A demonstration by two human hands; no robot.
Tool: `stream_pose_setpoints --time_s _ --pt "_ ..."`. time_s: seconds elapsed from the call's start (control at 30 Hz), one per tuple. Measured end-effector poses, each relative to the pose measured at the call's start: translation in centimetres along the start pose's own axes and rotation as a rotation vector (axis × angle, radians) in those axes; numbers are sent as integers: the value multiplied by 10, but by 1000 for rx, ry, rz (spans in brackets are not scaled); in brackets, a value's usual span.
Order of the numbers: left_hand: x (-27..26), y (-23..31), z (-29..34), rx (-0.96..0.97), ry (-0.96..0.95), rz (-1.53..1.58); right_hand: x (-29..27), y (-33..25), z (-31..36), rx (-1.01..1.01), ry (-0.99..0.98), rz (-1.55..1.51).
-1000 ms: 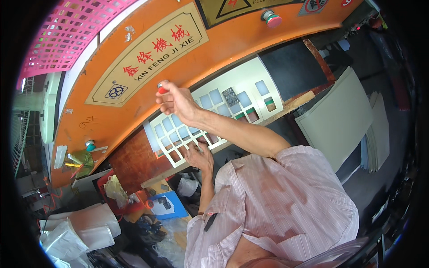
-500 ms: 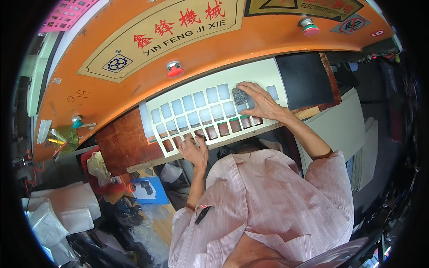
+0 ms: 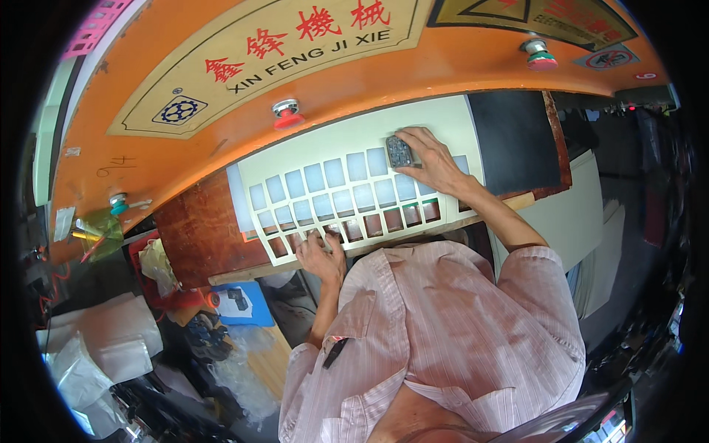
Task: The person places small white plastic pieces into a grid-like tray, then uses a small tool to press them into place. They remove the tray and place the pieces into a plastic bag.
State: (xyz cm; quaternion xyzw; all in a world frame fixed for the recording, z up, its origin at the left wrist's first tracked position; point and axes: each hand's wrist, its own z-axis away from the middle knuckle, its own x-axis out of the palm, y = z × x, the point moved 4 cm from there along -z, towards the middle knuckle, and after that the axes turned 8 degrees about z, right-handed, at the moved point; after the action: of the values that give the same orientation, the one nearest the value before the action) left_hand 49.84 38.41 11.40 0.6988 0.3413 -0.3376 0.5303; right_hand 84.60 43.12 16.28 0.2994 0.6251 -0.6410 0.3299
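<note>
Right hand pinches a dark block, probably rigid and best gripped by opposite sides, at the far right of a pale, likely bendable sheet; left hand rests loosely spread fingers along its near edge.

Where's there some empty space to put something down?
The brown board looks bare between the yellow bag and the white sheet. The black panel right of the sheet, below the orange machine, looks bare too. The sheet is crowded: the right hand holds a dark block, and the left hand is at the near edge.
</note>
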Motion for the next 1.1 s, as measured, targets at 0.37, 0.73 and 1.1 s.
stream_pose_setpoints --time_s 0.37,0.73,1.1 --pt "3 -6 5 27 13 -19 0 -1 7 -31 -41 5" --pt "-6 10 -18 25 29 48 -62 -17 35 116 343 -207" --pt "-4 12 -47 128 57 176 -207 -68 116 -11 1122 107"
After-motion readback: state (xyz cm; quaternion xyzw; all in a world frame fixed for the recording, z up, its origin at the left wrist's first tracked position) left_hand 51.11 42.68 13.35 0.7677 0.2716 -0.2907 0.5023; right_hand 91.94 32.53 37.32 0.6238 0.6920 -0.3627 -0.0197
